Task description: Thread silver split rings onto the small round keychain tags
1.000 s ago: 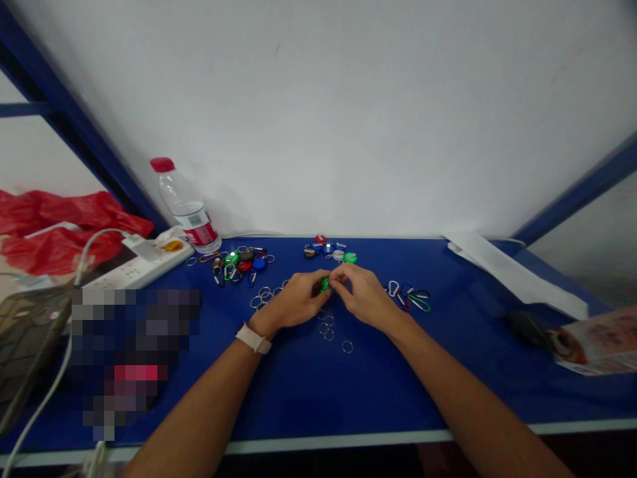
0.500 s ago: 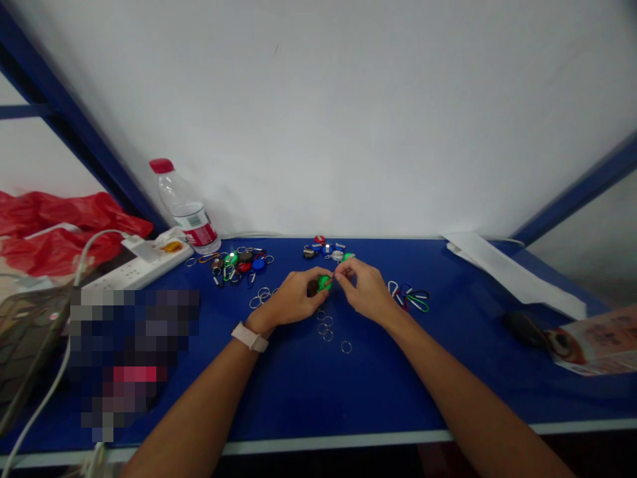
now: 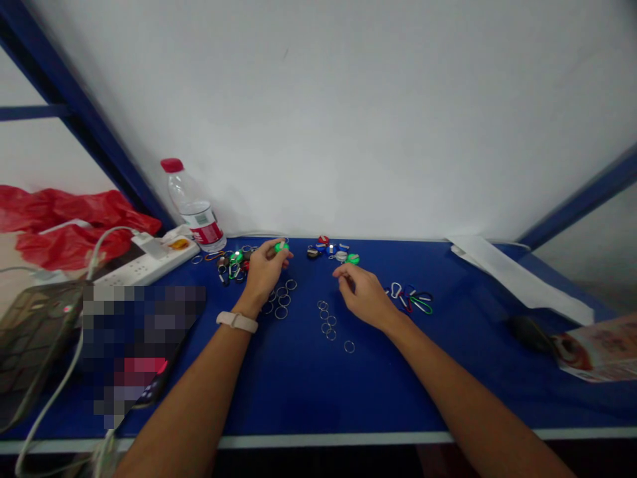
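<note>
My left hand (image 3: 266, 269) pinches a round green retractable reel (image 3: 282, 246) between thumb and fingers, just right of a pile of reels and carabiners (image 3: 233, 262). A metal ring shows by its fingertips. My right hand (image 3: 363, 292) hovers over the middle of the table with its fingers curled together; whether anything is in them is too small to make out. Just beyond its fingertips lies another green reel (image 3: 353, 259), beside a group of red, blue and dark reels (image 3: 328, 249). Loose split rings (image 3: 281, 312) lie below my left hand, and several more rings (image 3: 326, 315) lie between the hands.
Several carabiners (image 3: 411, 299) lie right of my right hand. A water bottle (image 3: 202, 216) and a power strip (image 3: 159, 259) stand at the back left. Folded white paper (image 3: 517, 279), a dark mouse (image 3: 530, 333) and a printed packet (image 3: 597, 352) are on the right.
The hands have parted. My left hand has moved left and back with the green reel, uncovering the rings below it. My right hand stays near the middle, apart from the reel.
</note>
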Tool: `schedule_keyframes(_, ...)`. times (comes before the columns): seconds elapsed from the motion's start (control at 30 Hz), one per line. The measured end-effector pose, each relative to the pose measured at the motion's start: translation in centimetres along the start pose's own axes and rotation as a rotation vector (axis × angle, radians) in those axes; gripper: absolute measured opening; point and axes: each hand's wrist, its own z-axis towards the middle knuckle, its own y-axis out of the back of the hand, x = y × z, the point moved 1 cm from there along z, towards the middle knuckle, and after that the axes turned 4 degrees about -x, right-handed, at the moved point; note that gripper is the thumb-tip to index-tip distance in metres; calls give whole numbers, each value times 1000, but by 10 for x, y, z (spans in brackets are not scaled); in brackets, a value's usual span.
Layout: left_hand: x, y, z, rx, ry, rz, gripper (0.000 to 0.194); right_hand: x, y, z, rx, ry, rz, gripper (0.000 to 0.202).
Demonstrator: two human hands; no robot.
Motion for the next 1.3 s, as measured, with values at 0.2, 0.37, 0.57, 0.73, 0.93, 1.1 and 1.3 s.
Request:
schedule_keyframes(0.2,1,0,2,-52,18,-35,50,26,0,-9,164,178,-60,22)
schedule_keyframes(0.37,9,-3,1,6,14,59,49,58,-7,-21,383,320,-88,31)
schedule_keyframes(0.57,9,-6,-2,42,1,100,46,73,-19,-26,482,386,-205,46)
schedule_keyframes(0.73,6,-7,-3,43,9,127,47,71,-17,-26,472,392,-198,34)
schedule_keyframes(0.93,5,-8,-4,67,10,146,46,59,-8,-21,424,301,-119,27)
schedule_keyframes(1.1,5,-10,-6,93,-15,169,46,56,-1,-19,511,264,-18,22)
schedule_keyframes(1.3,4,-10,-9,107,-20,179,43,56,5,-17,570,274,7,21)
